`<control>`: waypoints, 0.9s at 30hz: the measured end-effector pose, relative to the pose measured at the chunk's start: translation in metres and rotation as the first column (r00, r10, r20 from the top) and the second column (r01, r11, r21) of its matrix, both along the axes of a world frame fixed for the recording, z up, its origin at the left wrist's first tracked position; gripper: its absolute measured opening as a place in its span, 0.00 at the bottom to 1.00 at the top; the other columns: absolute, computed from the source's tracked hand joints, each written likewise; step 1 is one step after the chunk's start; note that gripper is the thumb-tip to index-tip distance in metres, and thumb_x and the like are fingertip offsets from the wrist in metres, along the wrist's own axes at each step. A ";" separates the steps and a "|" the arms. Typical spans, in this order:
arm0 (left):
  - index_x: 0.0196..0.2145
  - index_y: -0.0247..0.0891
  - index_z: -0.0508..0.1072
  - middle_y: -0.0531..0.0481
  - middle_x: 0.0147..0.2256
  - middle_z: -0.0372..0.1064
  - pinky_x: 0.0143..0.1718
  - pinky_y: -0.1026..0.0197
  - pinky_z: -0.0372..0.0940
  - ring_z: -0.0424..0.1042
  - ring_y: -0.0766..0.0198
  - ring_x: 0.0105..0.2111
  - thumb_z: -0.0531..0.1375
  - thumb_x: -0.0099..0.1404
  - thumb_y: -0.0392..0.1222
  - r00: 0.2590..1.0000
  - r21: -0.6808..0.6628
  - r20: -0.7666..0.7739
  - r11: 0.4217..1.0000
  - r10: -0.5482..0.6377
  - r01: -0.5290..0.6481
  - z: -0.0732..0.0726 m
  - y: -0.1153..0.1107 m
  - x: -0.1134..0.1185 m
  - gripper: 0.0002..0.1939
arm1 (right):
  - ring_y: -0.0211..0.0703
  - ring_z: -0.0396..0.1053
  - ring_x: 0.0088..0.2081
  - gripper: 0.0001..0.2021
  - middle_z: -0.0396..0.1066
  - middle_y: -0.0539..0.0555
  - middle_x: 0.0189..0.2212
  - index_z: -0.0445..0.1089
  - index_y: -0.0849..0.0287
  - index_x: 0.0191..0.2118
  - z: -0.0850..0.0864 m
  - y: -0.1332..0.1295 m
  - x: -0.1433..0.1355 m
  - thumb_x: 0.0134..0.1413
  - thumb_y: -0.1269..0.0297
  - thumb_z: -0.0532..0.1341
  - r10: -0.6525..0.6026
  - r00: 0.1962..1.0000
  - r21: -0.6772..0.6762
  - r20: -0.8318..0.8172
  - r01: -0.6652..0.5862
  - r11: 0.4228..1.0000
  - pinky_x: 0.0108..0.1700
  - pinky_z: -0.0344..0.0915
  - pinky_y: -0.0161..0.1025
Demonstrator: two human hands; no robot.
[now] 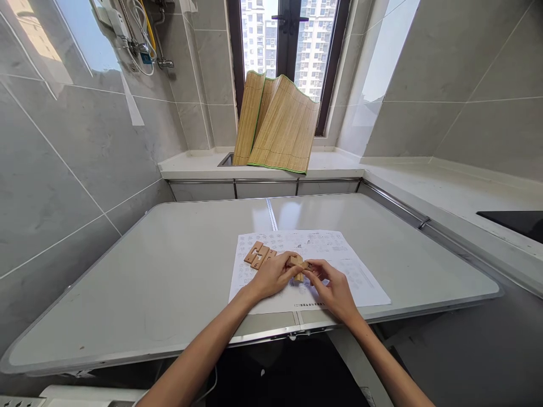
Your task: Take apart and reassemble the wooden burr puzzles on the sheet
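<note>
Near the front edge of the table, my left hand grips a small assembly of interlocking wooden puzzle pieces from its left side. My right hand has its fingers closed on the same wooden assembly from the right. Fingers cover much of the assembly, so how its pieces join is partly hidden. Just beyond my left hand, several flat, notched wooden pieces lie side by side on a printed paper sheet. The sheet carries rows of small diagrams and rests under both hands.
The white folding table has a seam down its middle. Behind it, a folded bamboo mat leans by the window on a white counter. A black cooktop lies at right. Pipes and cables hang on the left wall.
</note>
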State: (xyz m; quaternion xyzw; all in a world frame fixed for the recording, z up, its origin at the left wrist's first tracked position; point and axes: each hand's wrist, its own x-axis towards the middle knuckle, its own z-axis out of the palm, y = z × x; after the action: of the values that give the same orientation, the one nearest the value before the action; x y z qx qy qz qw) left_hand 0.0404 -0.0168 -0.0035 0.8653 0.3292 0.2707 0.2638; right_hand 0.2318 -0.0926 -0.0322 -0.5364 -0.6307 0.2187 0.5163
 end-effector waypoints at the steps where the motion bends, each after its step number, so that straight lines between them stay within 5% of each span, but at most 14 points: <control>1: 0.54 0.41 0.70 0.48 0.39 0.73 0.38 0.58 0.63 0.70 0.57 0.38 0.57 0.70 0.58 1.000 -0.018 -0.007 1.000 -0.020 0.020 0.001 -0.001 0.000 0.23 | 0.45 0.72 0.32 0.17 0.77 0.56 0.34 0.74 0.58 0.47 0.000 0.000 0.000 0.63 0.50 0.61 -0.010 1.000 0.004 -0.003 0.010 1.000 0.32 0.68 0.38; 6: 0.54 0.42 0.70 0.45 0.47 0.69 0.42 0.57 0.65 0.69 0.57 0.41 0.67 0.59 0.62 0.997 -0.013 0.027 0.998 -0.065 0.066 0.007 -0.004 -0.001 0.32 | 0.43 0.71 0.29 0.17 0.77 0.56 0.35 0.73 0.58 0.49 0.003 0.000 0.002 0.64 0.50 0.60 -0.015 0.999 -0.012 -0.050 0.014 1.000 0.36 0.70 0.39; 9: 0.54 0.43 0.70 0.45 0.47 0.70 0.46 0.55 0.65 0.69 0.54 0.45 0.69 0.58 0.60 0.996 -0.012 0.060 0.998 -0.065 0.066 0.010 -0.005 -0.002 0.32 | 0.43 0.72 0.29 0.17 0.77 0.56 0.36 0.73 0.57 0.49 0.005 -0.001 0.002 0.65 0.51 0.59 0.007 0.999 -0.008 -0.046 -0.007 1.000 0.36 0.70 0.39; 15: 0.57 0.44 0.68 0.49 0.39 0.74 0.42 0.56 0.66 0.72 0.57 0.37 0.70 0.58 0.58 0.992 -0.118 0.070 0.987 -0.101 0.109 0.016 -0.009 -0.004 0.34 | 0.43 0.71 0.27 0.15 0.76 0.54 0.32 0.73 0.57 0.50 0.006 -0.004 0.001 0.66 0.53 0.59 0.034 0.999 -0.002 -0.015 -0.034 0.999 0.31 0.67 0.39; 20: 0.57 0.43 0.69 0.49 0.41 0.75 0.40 0.58 0.66 0.72 0.58 0.37 0.69 0.59 0.58 0.988 -0.144 0.082 0.980 -0.129 0.140 0.014 -0.008 -0.005 0.32 | 0.46 0.73 0.36 0.13 0.76 0.56 0.41 0.73 0.55 0.49 0.009 -0.005 0.000 0.67 0.56 0.58 0.050 0.998 0.066 0.033 -0.053 0.996 0.36 0.70 0.40; 27: 0.55 0.43 0.70 0.48 0.44 0.75 0.43 0.57 0.65 0.72 0.56 0.42 0.69 0.58 0.57 0.991 -0.073 0.078 0.991 -0.107 0.113 0.015 -0.008 -0.005 0.31 | 0.45 0.73 0.35 0.13 0.75 0.55 0.39 0.73 0.55 0.49 0.006 -0.004 0.002 0.66 0.55 0.58 0.081 0.997 0.066 0.017 -0.082 0.994 0.37 0.71 0.41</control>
State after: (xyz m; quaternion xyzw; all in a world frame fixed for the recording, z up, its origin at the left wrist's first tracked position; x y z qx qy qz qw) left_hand 0.0359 -0.0251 0.0111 0.8608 0.2812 0.2747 0.3234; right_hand 0.2338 -0.0970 -0.0260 -0.4942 -0.6627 0.2146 0.5201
